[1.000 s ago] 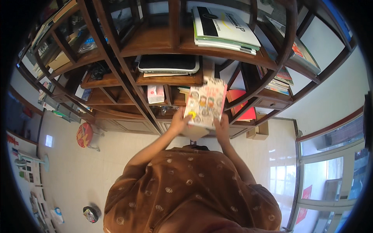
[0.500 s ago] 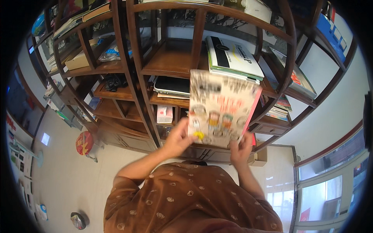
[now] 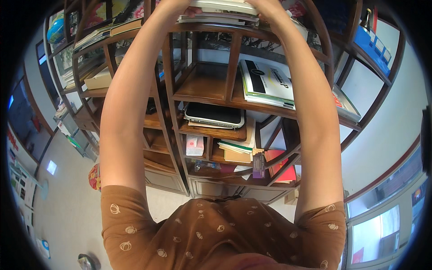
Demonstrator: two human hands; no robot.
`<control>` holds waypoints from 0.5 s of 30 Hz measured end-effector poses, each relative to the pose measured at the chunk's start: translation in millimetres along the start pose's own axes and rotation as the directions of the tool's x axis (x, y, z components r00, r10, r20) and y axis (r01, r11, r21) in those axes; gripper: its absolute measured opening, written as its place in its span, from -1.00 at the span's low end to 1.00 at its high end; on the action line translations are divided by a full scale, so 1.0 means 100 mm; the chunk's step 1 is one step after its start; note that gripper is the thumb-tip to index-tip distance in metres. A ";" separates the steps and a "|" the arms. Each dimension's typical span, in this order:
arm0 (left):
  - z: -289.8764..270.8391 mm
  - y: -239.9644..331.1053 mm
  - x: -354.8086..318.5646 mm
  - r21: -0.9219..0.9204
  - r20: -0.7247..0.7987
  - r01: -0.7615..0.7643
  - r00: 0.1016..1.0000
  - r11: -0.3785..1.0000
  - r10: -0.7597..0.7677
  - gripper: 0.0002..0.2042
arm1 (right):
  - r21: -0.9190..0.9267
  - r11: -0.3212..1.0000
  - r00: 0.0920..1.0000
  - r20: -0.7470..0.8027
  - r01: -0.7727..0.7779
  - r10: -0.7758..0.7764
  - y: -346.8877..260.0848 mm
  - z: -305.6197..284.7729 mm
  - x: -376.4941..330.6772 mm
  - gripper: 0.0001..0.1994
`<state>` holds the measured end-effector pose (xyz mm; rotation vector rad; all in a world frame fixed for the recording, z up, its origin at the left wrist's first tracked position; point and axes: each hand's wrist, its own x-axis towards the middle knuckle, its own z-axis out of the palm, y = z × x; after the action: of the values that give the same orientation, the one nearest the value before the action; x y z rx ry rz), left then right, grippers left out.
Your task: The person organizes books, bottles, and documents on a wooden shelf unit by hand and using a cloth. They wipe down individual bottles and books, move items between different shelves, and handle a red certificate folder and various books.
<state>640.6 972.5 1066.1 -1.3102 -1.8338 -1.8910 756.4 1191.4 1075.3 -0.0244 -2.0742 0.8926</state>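
Both arms reach up to the top shelf at the upper edge of the picture. There my left hand (image 3: 179,7) grips the left end of a stack of books (image 3: 223,6), its fingers curled at the side. My right hand (image 3: 268,11) grips the right end of that stack, partly cut off by the frame. More thin books or papers (image 3: 220,19) lie just under it on the shelf. The booklet with the cartoon cover cannot be made out. One shelf lower, white and black books (image 3: 267,81) lie in a pile, touched by neither hand.
The dark wooden shelf unit (image 3: 233,67) has many compartments. A laptop (image 3: 215,114) lies on a middle shelf, with a small white-pink box (image 3: 195,145) below. Papers (image 3: 238,150) and red folders (image 3: 280,165) sit lower. A red stool (image 3: 94,176) stands at left.
My hands have gone from holding the cartoon-covered booklet at chest height up to the top shelf. They are now at both ends of a book stack, and the booklet is out of sight.
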 end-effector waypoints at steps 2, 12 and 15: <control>-0.02 -0.08 0.02 0.060 0.041 0.068 0.997 0.996 -0.070 -0.66 | -0.464 0.879 0.994 -0.037 -0.107 0.102 -0.10 0.10 -0.02 -0.51; 0.15 -0.10 -0.18 0.515 -0.013 0.116 0.992 0.849 -0.128 -0.68 | -0.531 0.845 0.989 -0.147 -0.057 -0.026 0.36 0.16 0.16 -0.26; 0.03 -0.23 -0.03 0.657 -0.033 -0.018 0.998 0.754 0.054 -0.62 | -0.528 0.844 0.988 -0.057 0.094 -0.146 0.33 0.15 0.23 -0.26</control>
<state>627.9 979.3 1047.3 -1.0095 -2.1319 -1.0491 720.8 1214.9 1065.9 -0.2226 -2.1426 0.2198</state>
